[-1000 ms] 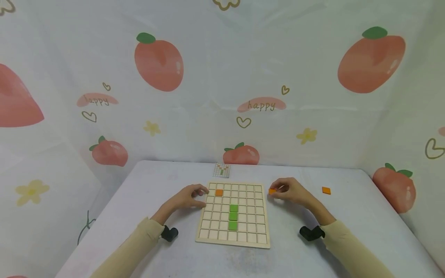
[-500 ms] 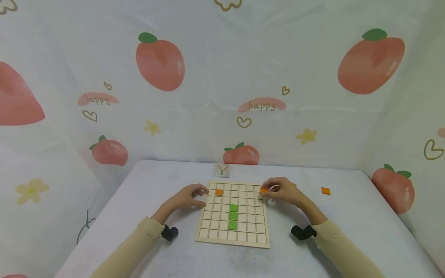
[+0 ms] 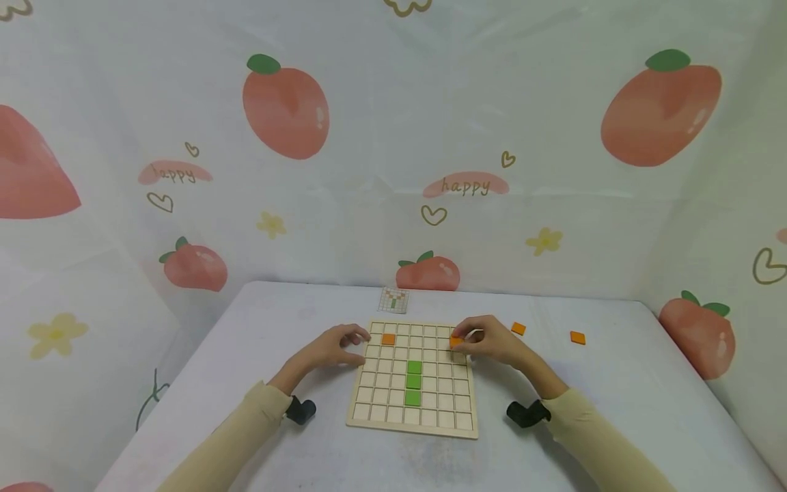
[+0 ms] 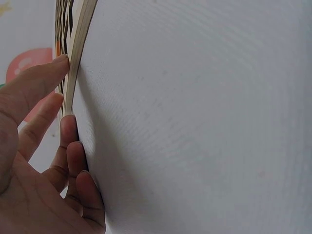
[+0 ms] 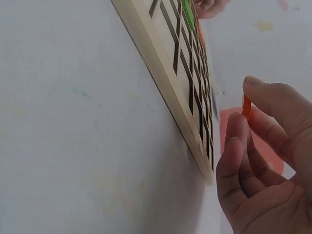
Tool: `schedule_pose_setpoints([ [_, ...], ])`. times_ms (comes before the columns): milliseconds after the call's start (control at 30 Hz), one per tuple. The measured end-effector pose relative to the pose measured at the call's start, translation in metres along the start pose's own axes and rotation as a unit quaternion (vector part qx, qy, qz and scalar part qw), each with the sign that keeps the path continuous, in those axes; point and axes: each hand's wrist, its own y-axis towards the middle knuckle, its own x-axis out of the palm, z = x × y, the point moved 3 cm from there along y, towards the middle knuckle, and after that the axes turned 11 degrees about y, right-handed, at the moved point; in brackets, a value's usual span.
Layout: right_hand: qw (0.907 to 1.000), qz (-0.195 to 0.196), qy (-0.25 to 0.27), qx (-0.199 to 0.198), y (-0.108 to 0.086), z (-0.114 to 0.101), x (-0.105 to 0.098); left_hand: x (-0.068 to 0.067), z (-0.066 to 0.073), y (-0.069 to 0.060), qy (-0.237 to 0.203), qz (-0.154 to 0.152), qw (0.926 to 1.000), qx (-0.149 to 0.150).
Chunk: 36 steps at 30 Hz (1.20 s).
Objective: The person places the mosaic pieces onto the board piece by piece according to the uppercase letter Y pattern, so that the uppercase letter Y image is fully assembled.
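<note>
A wooden grid board lies on the table, with three green tiles in a column and one orange tile near its upper left corner. At the left edge, my left hand touches the rim; the thumb and fingertips meet it in the left wrist view, the fingers loosely bent. My right hand pinches another orange tile between thumb and fingers, over the upper right cells. From the right wrist, that tile appears edge-on, apart from the board.
Two loose orange tiles lie to the right of the board. Behind the board is a small card printed with a coloured grid pattern. A patterned cloth hangs along the table's back edge.
My right hand has moved left with the orange tile, from beside the board to over its upper right cells. A loose tile behind that hand has come into view. My left hand stays put.
</note>
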Motion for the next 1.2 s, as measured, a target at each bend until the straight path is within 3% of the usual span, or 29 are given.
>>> schedule_pose_setpoints([
  [233, 0.9998, -0.012, -0.013, -0.013, 0.008, -0.002, 0.013, 0.0, 0.0, 0.0, 0.003, -0.001, 1.0, -0.003],
  [533, 0.9998, -0.014, 0.008, -0.012, 0.019, -0.001, 0.029, 0.0, -0.001, 0.001, 0.002, -0.001, 1.0, -0.001],
  [967, 0.9994, -0.017, -0.019, -0.024, 0.035, -0.007, 0.052, 0.001, 0.001, 0.0, 0.003, 0.001, 0.9999, 0.011],
  [1200, 0.9981, -0.026, -0.032, -0.046, 0.043, -0.01, 0.06, 0.0, 0.0, 0.0, 0.004, 0.001, 1.0, 0.0],
])
